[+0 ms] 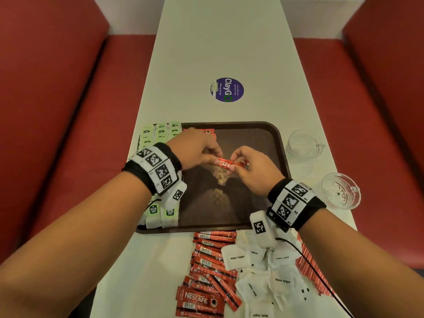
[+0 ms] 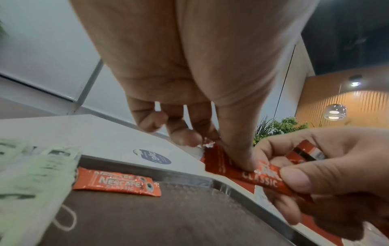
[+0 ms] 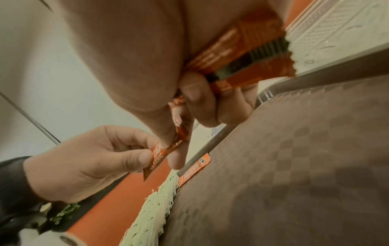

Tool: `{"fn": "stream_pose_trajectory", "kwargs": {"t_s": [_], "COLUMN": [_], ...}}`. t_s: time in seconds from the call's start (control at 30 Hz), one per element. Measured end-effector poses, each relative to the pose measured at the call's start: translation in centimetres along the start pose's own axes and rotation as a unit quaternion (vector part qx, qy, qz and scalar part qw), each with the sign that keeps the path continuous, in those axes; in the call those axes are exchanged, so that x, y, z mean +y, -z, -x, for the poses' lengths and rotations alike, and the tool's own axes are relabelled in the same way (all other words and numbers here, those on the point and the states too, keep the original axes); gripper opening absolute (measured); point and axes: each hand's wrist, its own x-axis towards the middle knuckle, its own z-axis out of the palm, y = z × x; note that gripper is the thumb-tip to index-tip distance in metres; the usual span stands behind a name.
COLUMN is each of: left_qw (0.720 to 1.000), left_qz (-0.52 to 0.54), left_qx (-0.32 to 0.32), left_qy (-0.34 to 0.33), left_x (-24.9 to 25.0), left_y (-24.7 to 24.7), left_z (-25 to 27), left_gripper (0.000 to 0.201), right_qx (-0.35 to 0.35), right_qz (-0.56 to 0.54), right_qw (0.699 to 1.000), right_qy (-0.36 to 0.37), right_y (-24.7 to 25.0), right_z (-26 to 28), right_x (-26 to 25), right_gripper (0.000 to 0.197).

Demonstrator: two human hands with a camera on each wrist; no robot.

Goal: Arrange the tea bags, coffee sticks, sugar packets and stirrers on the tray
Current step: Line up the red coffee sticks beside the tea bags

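Above the dark brown tray (image 1: pixel 278 143), both hands hold red Nescafe coffee sticks (image 1: pixel 226 163). My left hand (image 1: pixel 206 152) pinches one end of a stick (image 2: pixel 261 179) between thumb and fingers. My right hand (image 1: pixel 241 164) grips a bundle of sticks (image 3: pixel 242 55) and pinches the other end. One coffee stick (image 2: pixel 118 182) lies flat at the tray's far left corner. Green tea bags (image 1: pixel 160 134) lie in rows along the tray's left side. More coffee sticks (image 1: pixel 211 267) and white sugar packets (image 1: pixel 263 276) are piled on the table in front of the tray.
Two clear glass cups (image 1: pixel 302 143) (image 1: pixel 340 190) stand on the white table (image 1: pixel 218 53) right of the tray. A round purple sticker (image 1: pixel 227 89) lies beyond the tray. Red bench seats (image 1: pixel 57 111) flank the table. A black cable (image 1: pixel 309 258) runs from my right wrist.
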Motion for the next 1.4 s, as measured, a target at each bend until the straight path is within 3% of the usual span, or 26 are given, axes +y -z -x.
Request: {"fn": "stream_pose_trajectory", "kwargs": {"t_s": [0.13, 0.3, 0.43, 0.67, 0.9, 0.97, 1.1, 1.4], "left_qw": [0.999, 0.978, 0.969, 0.968, 0.95, 0.951, 0.961, 0.96], "left_qz": [-0.005, -0.055, -0.031, -0.06, -0.123, -0.122, -0.133, -0.139], "left_qx": [0.032, 0.101, 0.072, 0.017, 0.035, 0.04, 0.025, -0.002], "left_qy": [0.038, 0.174, 0.233, 0.245, 0.285, 0.28, 0.242, 0.241], "left_x": [-0.5, -3.3, -5.1, -5.7, -6.3, -6.1, -5.8, -4.7], "left_y": [0.0, 2.1, 2.4, 0.1, -0.9, -1.0, -1.2, -0.4], "left_z": [0.6, -0.1, -2.0, -5.0, -6.1, -6.2, -6.3, -6.1], "left_gripper": [0.008, 0.01, 0.013, 0.012, 0.015, 0.017, 0.041, 0.041], "right_qx": [0.005, -0.005, -0.001, -0.005, 0.018, 0.017, 0.02, 0.033], "right_qz": [-0.012, -0.065, -0.089, -0.047, -0.045, -0.061, -0.063, -0.055], "right_qw": [1.0, 0.997, 0.993, 0.997, 0.999, 0.998, 0.998, 0.997], "right_qy": [-0.003, -0.046, -0.071, -0.058, -0.023, -0.024, -0.019, -0.049], "right_y": [-0.3, -0.2, -0.3, 0.1, 0.1, 0.1, 0.1, 0.1], "right_z": [-0.1, 0.5, 0.4, 0.4, 0.1, 0.2, 0.2, 0.1], "right_x": [-0.2, 0.1, 0.3, 0.2, 0.7, 0.7, 0.3, -0.4], "right_gripper": [0.01, 0.016, 0.025, 0.004, 0.014, 0.013, 0.007, 0.004]}}
